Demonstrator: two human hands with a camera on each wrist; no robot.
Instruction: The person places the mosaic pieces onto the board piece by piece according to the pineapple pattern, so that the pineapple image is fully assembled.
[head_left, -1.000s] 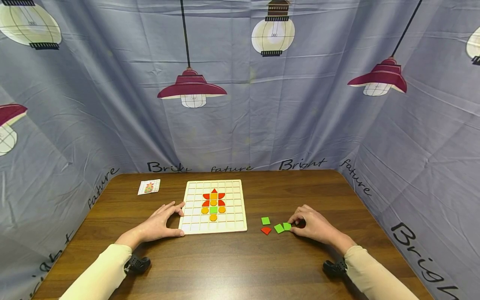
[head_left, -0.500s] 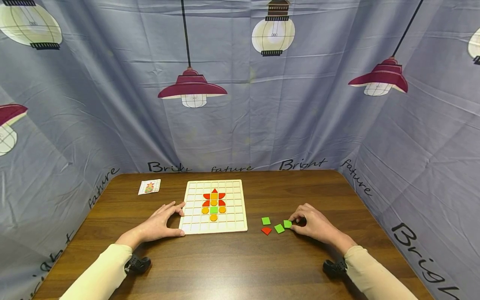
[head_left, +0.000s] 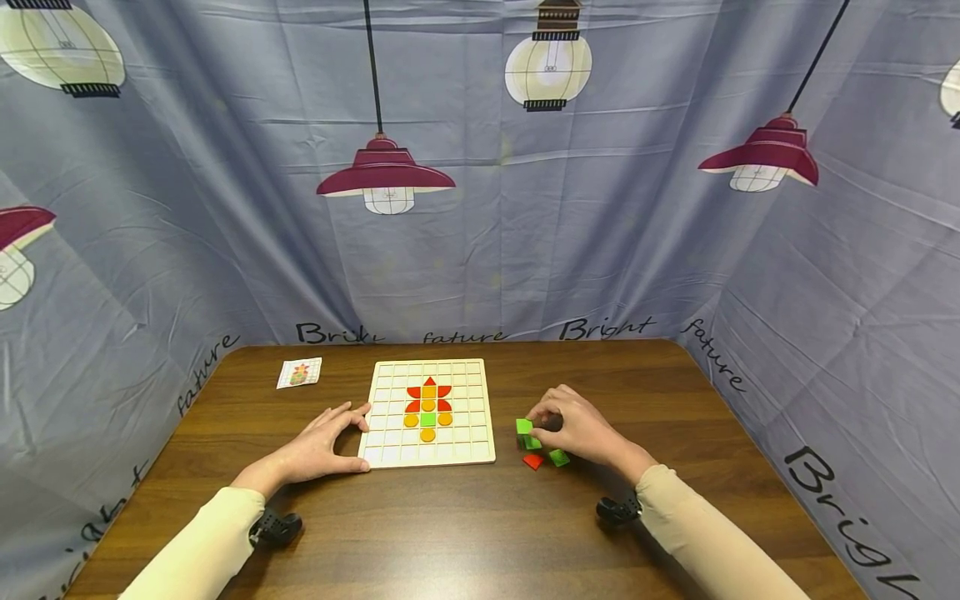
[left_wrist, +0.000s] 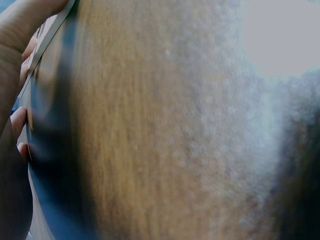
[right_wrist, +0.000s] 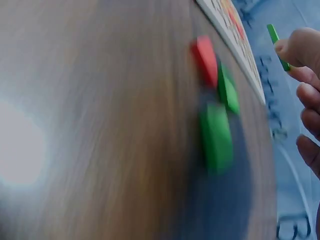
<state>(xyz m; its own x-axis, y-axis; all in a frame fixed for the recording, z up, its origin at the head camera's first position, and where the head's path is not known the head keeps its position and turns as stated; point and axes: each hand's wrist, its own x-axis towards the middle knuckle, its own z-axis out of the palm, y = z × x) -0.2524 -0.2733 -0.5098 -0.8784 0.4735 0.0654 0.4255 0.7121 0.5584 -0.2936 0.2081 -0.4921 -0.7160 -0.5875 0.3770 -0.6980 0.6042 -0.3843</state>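
My right hand [head_left: 576, 425] pinches a green square tile [head_left: 523, 426] between thumb and fingers, raised over the table. In the right wrist view this tile [right_wrist: 278, 47] stands edge-on past the thumb. Beneath it lies a second green tile [head_left: 532, 443], partly covered. A red fan-shaped tile [head_left: 532, 462] and a third green tile [head_left: 559, 457] lie close by. My left hand [head_left: 321, 443] touches the left edge of the gridded board [head_left: 468, 450], thumb near its front corner and fingers spread along the side. On the board red, orange and green pieces form a figure.
A small picture card [head_left: 298, 373] with a similar coloured figure lies at the back left of the wooden table [head_left: 420, 533]. A blue-grey printed curtain [head_left: 480, 250] surrounds the table at the back and sides.
My right hand has lifted the green tile off the table and carried it left, over the other loose tiles. The left hand stays at the board's edge.
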